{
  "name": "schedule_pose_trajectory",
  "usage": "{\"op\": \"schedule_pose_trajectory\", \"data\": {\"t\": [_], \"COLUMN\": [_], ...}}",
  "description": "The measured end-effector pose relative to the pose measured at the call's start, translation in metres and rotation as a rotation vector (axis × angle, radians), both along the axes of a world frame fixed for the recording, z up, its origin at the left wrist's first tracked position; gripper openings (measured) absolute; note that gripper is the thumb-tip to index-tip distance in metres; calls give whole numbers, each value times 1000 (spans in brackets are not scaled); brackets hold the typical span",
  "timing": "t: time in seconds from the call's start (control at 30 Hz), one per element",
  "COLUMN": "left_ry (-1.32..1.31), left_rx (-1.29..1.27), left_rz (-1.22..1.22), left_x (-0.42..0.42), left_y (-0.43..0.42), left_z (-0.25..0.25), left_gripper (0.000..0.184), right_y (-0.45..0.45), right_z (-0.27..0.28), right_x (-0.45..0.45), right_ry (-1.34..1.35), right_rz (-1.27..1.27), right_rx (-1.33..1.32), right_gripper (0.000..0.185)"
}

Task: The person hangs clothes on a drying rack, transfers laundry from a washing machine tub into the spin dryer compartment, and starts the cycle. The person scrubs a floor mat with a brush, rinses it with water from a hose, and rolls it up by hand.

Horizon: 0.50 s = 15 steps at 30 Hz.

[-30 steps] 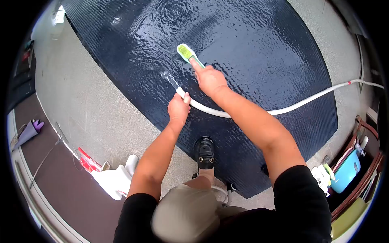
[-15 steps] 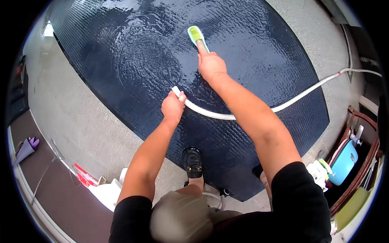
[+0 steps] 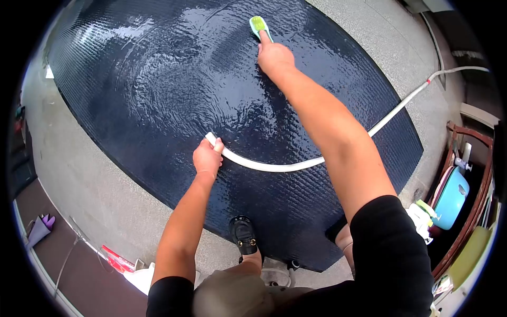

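A dark, ribbed rubber mat [image 3: 296, 211] lies wet on the ground, with water rippling over its left and far parts. My left hand [image 3: 208, 157] is closed around a white hose [image 3: 274, 167] just behind its open end, which points away over the mat. From there the hose curves right and passes beneath my right forearm. Farther out, my right hand [image 3: 275, 56] grips a pale green and white scrub brush [image 3: 259, 24], one finger stretched along its back. The brush is at the mat's surface; its bristles are hidden underneath.
My black shoe [image 3: 243, 234] stands at the mat's near edge. At right, a brown-framed rack [image 3: 483, 138] holds a blue basin [image 3: 450, 198], near white and green bottles [image 3: 421, 215]. A purple-grey folded item [image 3: 39, 231] lies far left, and a red and white object [image 3: 117, 260] lies lower left.
My right hand has pushed the brush farther away across the mat. My left hand and the hose end have shifted nearer and slightly left, and the whole view has tilted a little.
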<state>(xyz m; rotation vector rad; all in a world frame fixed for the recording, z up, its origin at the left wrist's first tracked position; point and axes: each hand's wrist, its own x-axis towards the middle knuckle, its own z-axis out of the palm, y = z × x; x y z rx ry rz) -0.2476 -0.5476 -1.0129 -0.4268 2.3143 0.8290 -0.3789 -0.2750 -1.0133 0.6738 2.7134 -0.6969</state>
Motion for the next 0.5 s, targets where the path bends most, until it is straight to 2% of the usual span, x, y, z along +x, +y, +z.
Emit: {"op": "schedule_pose_trajectory", "data": {"t": [0.03, 0.07, 0.1, 0.13, 0.2, 0.23, 0.3, 0.37, 0.5], "left_ry": [12, 17, 24, 27, 6, -1, 2, 1, 21], "left_rx": [17, 40, 47, 62, 60, 76, 95, 90, 69], "left_rz": [16, 16, 25, 23, 10, 19, 29, 8, 15], "left_x": [0, 0, 2, 1, 1, 2, 0, 0, 0], "left_y": [-3, 1, -3, -2, -6, -8, -8, -8, -3], "left_z": [0, -2, 0, -1, -9, -8, -9, -12, -6], "left_gripper": [31, 30, 29, 29, 29, 29, 29, 28, 26], "right_y": [-23, -41, -42, -37, 19, 53, 130, 194, 125], "right_z": [8, 1, 0, 3, 3, -4, -23, -21, -14], "right_x": [25, 68, 70, 84, 79, 69, 46, 20, 44], "right_ry": [-36, -64, -61, -61, -68, -34, 43, -60, -43], "right_rz": [99, 337, 291, 446, 600, 496, 54, -279, -210], "right_rx": [-37, -72, -95, -39, 96, 173, 280, 318, 210], "right_gripper": [45, 47, 48, 48, 47, 46, 41, 40, 44]}}
